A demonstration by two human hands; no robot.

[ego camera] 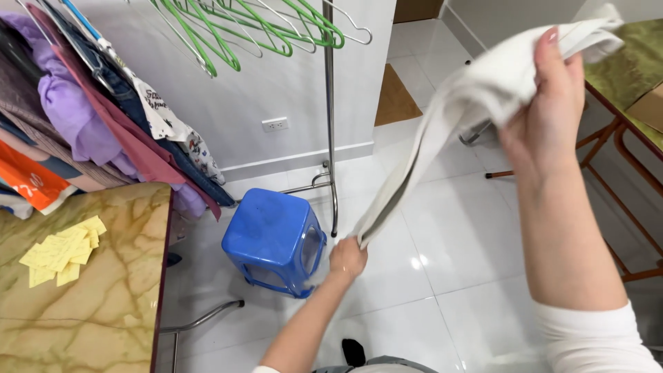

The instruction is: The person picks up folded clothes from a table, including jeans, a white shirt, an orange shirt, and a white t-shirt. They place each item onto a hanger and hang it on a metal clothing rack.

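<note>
Right hand [545, 124]: I see it raised at upper right, fingers closed over the top end of a pale cloth [442, 131] — the fabric is bunched under the thumb and fingertips.
Left hand [347, 259]: I see it low and near centre, fingers curled shut on the bottom end of the cloth.
Cloth: off-white, held in the air between both hands, pulled out in a long diagonal from upper right to lower centre, above the floor and touching no furniture.
Blue stool [273, 238]: plastic, square-topped, standing on the white tiled floor [456, 242] just beside the left hand.
Clothes rack [330, 117]: metal upright behind the stool — green hangers [242, 27] hang empty on its top bar, and garments [90, 124] in purple, pink and denim hang at the left.
Marble-pattern table [97, 304]: lower left, with yellow paper slips [62, 252] lying loose on it.
Second table [628, 83]: right edge, green-topped on a reddish metal frame; I cannot tell what lies on it.
</note>
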